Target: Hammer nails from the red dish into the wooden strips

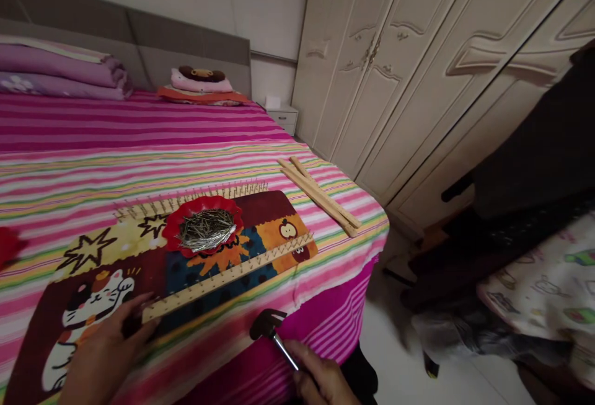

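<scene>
My left hand (109, 346) has its thumb and fingers around the near end of a wooden strip (223, 278) with a row of nails standing in it. The strip lies slantwise on a patterned board or mat (158, 268) with a cartoon cat. Gripped in my right hand (320, 371) is a claw hammer (269, 324), its dark head over the bed's front edge and its shaft shiny metal. Behind the strip, a red scalloped dish (173, 231) holds a heap of loose nails (207, 228). Another nail-studded strip (190, 196) lies along the mat's far side.
Several bare wooden strips (320, 197) lie together at the bed's right side. A red object (9, 247) shows at the left edge. Folded bedding (60, 73) and a pillow stack (202, 85) sit near the headboard. Wardrobe doors (367, 70) and dark hanging clothes (534, 144) stand to the right.
</scene>
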A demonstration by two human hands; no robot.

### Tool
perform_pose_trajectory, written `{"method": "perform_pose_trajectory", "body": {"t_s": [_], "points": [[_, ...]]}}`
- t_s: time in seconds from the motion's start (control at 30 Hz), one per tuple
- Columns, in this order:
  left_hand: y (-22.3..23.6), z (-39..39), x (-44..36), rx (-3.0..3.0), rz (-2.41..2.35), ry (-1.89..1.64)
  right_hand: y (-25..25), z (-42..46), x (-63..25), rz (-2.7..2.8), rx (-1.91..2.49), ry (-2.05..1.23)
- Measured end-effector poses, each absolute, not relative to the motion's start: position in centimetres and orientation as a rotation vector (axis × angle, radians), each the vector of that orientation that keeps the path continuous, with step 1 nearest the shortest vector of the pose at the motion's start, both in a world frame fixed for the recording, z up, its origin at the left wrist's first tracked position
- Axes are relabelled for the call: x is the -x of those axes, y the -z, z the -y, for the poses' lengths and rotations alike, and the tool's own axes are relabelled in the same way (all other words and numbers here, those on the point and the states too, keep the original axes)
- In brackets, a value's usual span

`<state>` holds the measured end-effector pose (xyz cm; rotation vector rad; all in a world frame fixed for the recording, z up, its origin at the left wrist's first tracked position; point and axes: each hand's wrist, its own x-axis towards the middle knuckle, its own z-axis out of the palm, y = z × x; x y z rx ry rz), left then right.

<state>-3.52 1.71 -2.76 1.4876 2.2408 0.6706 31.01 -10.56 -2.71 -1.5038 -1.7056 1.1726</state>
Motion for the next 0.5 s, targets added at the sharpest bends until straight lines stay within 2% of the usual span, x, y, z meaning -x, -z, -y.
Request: {"method": "perform_pose_trajectory", "body": {"t_s": [0.23, 0.37, 0.5], "points": [[2.5, -2.1, 0.3, -1.507, -2.034, -0.707, 4.0, 9.6, -33.5, 1.535, 1.561, -1.134], [2.3, -2.4, 2.1, -1.501, -1.882, -0.745, 7.1, 9.2, -36.1, 1.257, 1.652, -1.126], [-0.2, -3.3, 3.9, -1.587, -1.861, -0.681, 9.1, 9.0, -37.0, 0.887, 1.699, -1.246]]}}
